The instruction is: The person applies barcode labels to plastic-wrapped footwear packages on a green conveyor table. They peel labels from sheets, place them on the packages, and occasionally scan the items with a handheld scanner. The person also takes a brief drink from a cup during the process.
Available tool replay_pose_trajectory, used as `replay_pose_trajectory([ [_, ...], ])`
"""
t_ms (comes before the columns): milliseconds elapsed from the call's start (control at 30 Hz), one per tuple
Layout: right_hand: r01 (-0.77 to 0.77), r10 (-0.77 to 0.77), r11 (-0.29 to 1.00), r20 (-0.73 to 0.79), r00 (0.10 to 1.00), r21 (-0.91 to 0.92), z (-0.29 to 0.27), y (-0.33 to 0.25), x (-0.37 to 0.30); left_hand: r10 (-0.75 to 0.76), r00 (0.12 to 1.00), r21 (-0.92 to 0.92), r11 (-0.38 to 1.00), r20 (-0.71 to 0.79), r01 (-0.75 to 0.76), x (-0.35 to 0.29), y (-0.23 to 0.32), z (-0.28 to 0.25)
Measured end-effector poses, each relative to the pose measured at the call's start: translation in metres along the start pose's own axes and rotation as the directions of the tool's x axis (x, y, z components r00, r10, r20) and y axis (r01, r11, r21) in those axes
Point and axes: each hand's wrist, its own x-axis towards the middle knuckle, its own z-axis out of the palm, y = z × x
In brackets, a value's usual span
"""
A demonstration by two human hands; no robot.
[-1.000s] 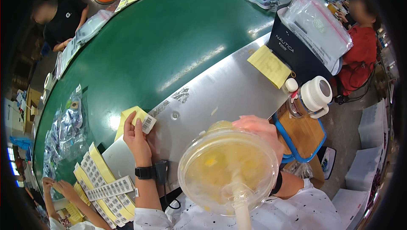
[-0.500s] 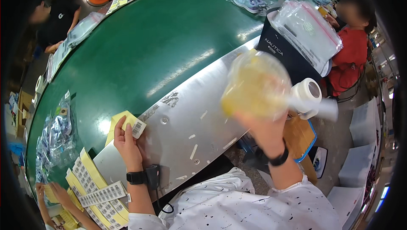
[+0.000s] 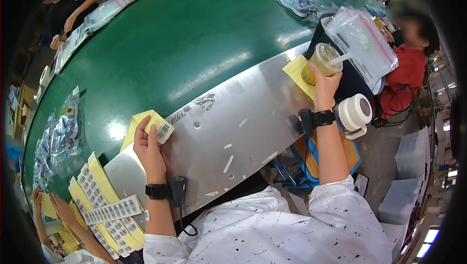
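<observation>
At the left part of the metal ledge [image 3: 214, 132], my left hand [image 3: 148, 149] has its fingers closed on a white barcode label [image 3: 165, 131]. A folded yellow sheet [image 3: 137, 124] sits just behind those fingers. My right hand [image 3: 327, 88] is wrapped round a clear plastic drink cup [image 3: 323, 54] with a white straw [image 3: 340, 58] and yellowish contents. The cup is low at the ledge's right end, against a yellow paper [image 3: 300, 74]; whether its base touches the ledge is hidden.
Strips of barcode labels [image 3: 104, 205] overlap at the ledge's left end. A white-lidded bottle [image 3: 354, 113] stands beside my right wrist, near a dark box topped with clear bags [image 3: 362, 45]. Bagged shoes [image 3: 299, 3] lie on the green table [image 3: 194, 45]. Other people work around it.
My right hand has moved the cup away from me and to the right, lowering it toward the ledge's far right end. My left hand keeps its hold on the label.
</observation>
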Motion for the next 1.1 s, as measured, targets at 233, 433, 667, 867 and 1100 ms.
replay_pose_trajectory([
  [233,-0.026,0.013,0.990,0.096,0.995,0.135,0.002,-0.013,-0.017,0.014,0.999,0.016,1.000,-0.040,-0.014,-0.002,-0.004,0.000],
  [433,-0.137,0.087,0.974,0.260,0.962,0.181,-0.032,-0.030,-0.096,0.005,0.999,-0.001,1.000,-0.037,-0.005,0.003,-0.003,0.006],
  [667,-0.023,-0.102,0.973,0.518,0.849,0.230,-0.025,-0.060,-0.155,0.006,1.000,-0.007,1.000,-0.010,-0.006,0.002,-0.002,0.004],
  [867,-0.643,0.246,0.371,0.597,0.764,0.670,0.028,-0.047,-0.144,0.004,1.000,-0.068,0.998,0.016,-0.003,-0.008,0.001,0.017],
  [1100,-0.557,0.348,0.436,0.438,0.829,0.707,0.021,-0.046,-0.132,0.011,1.000,-0.039,0.999,0.009,-0.011,-0.009,0.000,0.010],
])
